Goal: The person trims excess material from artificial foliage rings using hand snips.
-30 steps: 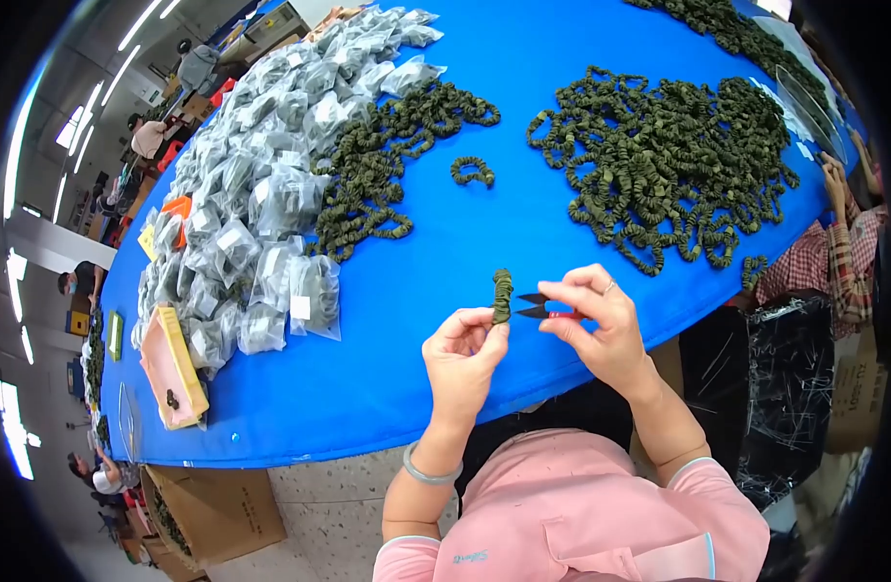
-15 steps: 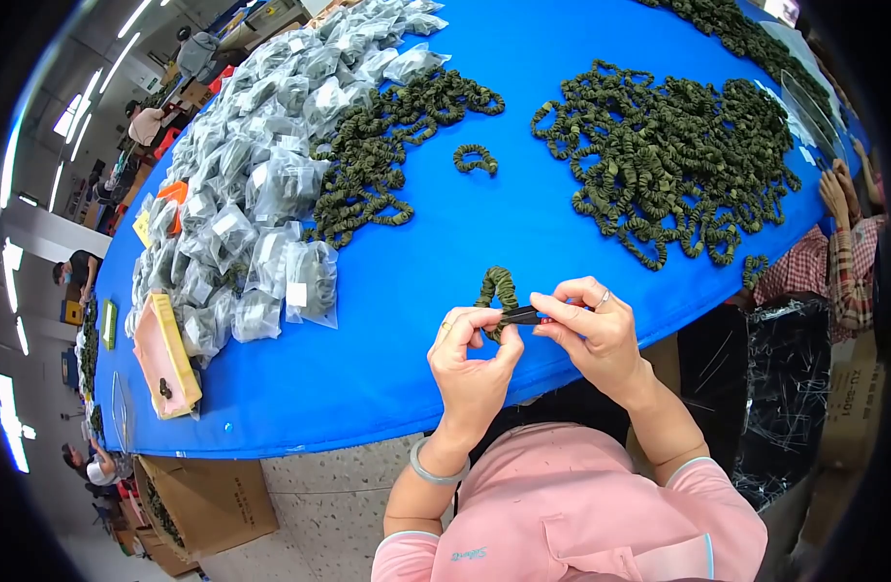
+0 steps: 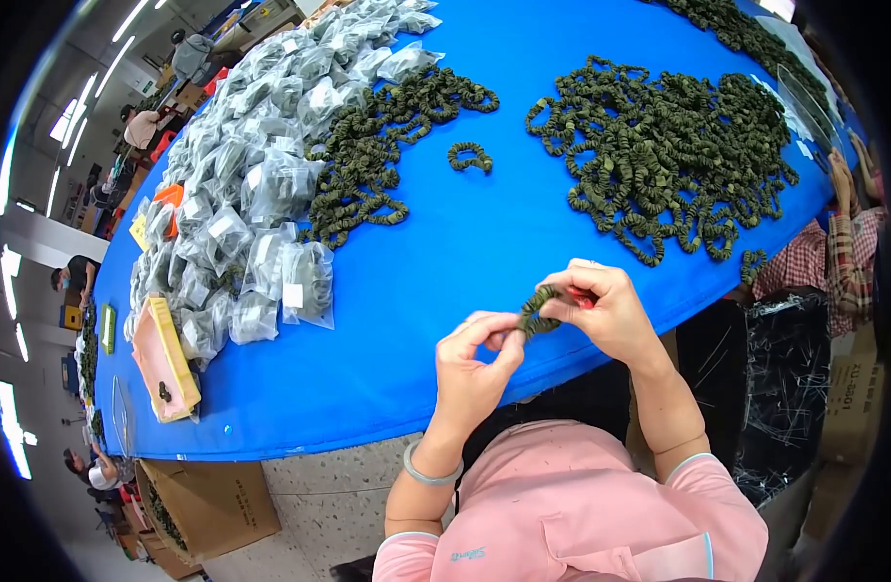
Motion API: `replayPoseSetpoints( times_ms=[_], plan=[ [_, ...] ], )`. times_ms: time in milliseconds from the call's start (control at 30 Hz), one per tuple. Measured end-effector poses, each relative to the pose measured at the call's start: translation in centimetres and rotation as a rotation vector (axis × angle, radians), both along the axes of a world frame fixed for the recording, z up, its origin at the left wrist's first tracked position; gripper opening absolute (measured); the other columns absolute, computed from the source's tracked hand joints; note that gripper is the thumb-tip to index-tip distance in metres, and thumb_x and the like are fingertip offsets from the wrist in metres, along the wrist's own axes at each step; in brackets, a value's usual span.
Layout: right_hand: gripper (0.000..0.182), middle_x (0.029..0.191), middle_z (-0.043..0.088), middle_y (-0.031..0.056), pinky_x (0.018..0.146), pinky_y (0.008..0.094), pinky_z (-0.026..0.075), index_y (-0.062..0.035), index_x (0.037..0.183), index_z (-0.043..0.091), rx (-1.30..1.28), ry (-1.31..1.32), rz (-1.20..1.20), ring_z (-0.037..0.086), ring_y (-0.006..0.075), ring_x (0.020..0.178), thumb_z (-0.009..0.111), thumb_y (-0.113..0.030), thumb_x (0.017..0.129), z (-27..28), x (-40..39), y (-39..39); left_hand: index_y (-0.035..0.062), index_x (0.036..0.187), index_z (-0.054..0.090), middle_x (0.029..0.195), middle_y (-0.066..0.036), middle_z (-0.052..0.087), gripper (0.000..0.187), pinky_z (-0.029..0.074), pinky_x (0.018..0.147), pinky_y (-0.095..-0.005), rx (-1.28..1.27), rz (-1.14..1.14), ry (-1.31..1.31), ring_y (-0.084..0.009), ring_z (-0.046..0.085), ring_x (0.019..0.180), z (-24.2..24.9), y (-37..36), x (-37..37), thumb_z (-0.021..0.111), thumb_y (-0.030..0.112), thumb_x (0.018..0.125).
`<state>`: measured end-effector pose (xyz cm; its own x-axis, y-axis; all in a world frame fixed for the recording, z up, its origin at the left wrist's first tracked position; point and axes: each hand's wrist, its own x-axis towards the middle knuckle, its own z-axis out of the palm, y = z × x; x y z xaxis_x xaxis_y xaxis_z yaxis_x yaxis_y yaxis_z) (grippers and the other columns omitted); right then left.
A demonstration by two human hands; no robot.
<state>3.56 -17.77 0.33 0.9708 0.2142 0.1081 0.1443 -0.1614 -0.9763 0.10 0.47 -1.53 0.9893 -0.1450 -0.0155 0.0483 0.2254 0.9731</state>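
Between my two hands, over the front edge of the table, is a dark green scrunchie [image 3: 540,308] with ruffled folds. My left hand [image 3: 475,367] pinches its left end between thumb and fingertips. On the other side, my right hand [image 3: 605,308] grips its right end, with thumb and fingers closed. A small red tool [image 3: 582,299] pokes out of the right hand's grasp; the rest of it is covered by the fingers. One single scrunchie [image 3: 470,157] lies by itself on the blue tabletop, beyond my hands.
A big heap of green scrunchies [image 3: 668,160] lies at the right, a smaller pile [image 3: 368,175] left of centre. Clear packed bags [image 3: 261,194] cover the left side, near a pink-and-yellow tray [image 3: 164,364]. Another person's hands [image 3: 841,179] are at the right edge of the blue table [image 3: 436,252].
The scrunchie has shifted right and turned in my hands. My right hand now grips it directly, and the tool's black tip, which pointed at it before, no longer shows.
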Motion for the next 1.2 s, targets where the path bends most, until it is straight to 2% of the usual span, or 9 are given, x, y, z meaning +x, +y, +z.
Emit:
replayPoseSetpoints(
  times_ms=[67,200,233,367,567,733,867,1033,1200],
  plan=[
    [0.027,0.071,0.053,0.0006,0.055,0.0226,0.035,-0.0045,0.094,0.069,0.027,0.061,-0.004,0.039,0.0103,0.058,0.075,-0.002,0.068,0.1,0.0,0.3,-0.0023,0.100,0.061,0.087,-0.009,0.062,0.022,0.044,0.063,-0.0178,0.016,-0.040,-0.026,-0.0100,0.054,0.071,-0.1,0.0,0.0,0.063,-0.006,0.078],
    [0.025,0.075,0.053,0.0012,0.054,0.0222,0.036,-0.0048,0.093,0.069,0.022,-0.041,-0.074,0.042,0.0109,0.060,0.074,-0.001,0.069,-0.3,-0.6,1.8,-0.0018,0.104,0.061,0.088,-0.011,0.063,0.021,0.044,0.064,-0.0180,-0.630,-0.082,0.339,-0.0115,0.056,0.072,-0.2,0.0,0.0,0.060,-0.002,0.084],
    [0.025,0.075,0.053,0.0012,0.054,0.0222,0.036,-0.0048,0.093,0.069,0.022,-0.041,-0.073,0.042,0.0109,0.060,0.074,-0.001,0.069,-0.2,-0.7,1.9,-0.0018,0.104,0.061,0.088,-0.011,0.063,0.021,0.044,0.064,-0.0180,-0.631,-0.080,0.339,-0.0115,0.056,0.072,-0.2,-0.1,0.0,0.060,-0.002,0.084],
    [0.025,0.081,0.055,0.0020,0.053,0.0215,0.037,-0.0062,0.091,0.071,-0.098,-0.339,-0.257,0.044,0.0115,0.062,0.074,0.000,0.068,0.5,-1.3,1.9,-0.0015,0.105,0.061,0.090,-0.012,0.064,0.018,0.045,0.064,-0.0186,-0.692,0.053,0.337,-0.0125,0.057,0.074,-0.5,-0.3,0.0,0.057,0.002,0.087],
    [0.028,0.083,0.058,0.0019,0.054,0.0235,0.041,-0.0092,0.095,0.071,-0.283,-0.595,-0.157,0.049,0.0125,0.063,0.074,-0.003,0.068,-0.3,-1.3,1.3,-0.0023,0.104,0.062,0.092,-0.012,0.064,0.018,0.045,0.063,-0.0190,-0.594,0.038,0.293,-0.0126,0.057,0.075,-0.7,-0.1,-0.4,0.058,0.000,0.086],
    [0.029,0.084,0.057,0.0028,0.053,0.0231,0.041,-0.0102,0.095,0.071,-0.262,-0.562,-0.164,0.048,0.0126,0.062,0.075,-0.005,0.067,-0.7,-1.4,1.4,-0.0025,0.103,0.063,0.091,-0.011,0.063,0.018,0.045,0.064,-0.0185,-0.458,0.098,0.224,-0.0122,0.056,0.076,-0.6,-0.3,-0.6,0.058,-0.001,0.086],
    [0.029,0.086,0.056,0.0038,0.052,0.0216,0.040,-0.0092,0.096,0.071,-0.248,-0.468,-0.147,0.047,0.0118,0.062,0.075,-0.003,0.068,-0.6,-1.5,1.5,-0.0021,0.104,0.064,0.091,-0.010,0.063,0.018,0.045,0.065,-0.0180,-0.264,0.168,0.011,-0.0116,0.056,0.076,-0.7,-0.6,-0.7,0.058,-0.003,0.086],
    [0.030,0.087,0.056,0.0044,0.053,0.0205,0.040,-0.0079,0.098,0.071,-0.090,-0.317,-0.118,0.047,0.0106,0.063,0.074,-0.001,0.069,-1.2,-1.6,1.7,-0.0018,0.105,0.064,0.089,-0.008,0.062,0.019,0.045,0.066,-0.0180,-0.243,0.203,-0.064,-0.0113,0.055,0.075,-0.5,-1.0,-0.7,0.058,-0.004,0.086],
    [0.032,0.089,0.055,0.0056,0.052,0.0197,0.039,-0.0072,0.101,0.071,-0.030,-0.258,-0.091,0.046,0.0098,0.063,0.073,0.002,0.070,-1.4,-1.5,1.7,-0.0012,0.104,0.064,0.091,-0.008,0.063,0.019,0.045,0.067,-0.0188,-0.279,0.205,-0.008,-0.0114,0.055,0.075,-0.9,-0.9,-0.7,0.059,-0.002,0.086]
  ],
)
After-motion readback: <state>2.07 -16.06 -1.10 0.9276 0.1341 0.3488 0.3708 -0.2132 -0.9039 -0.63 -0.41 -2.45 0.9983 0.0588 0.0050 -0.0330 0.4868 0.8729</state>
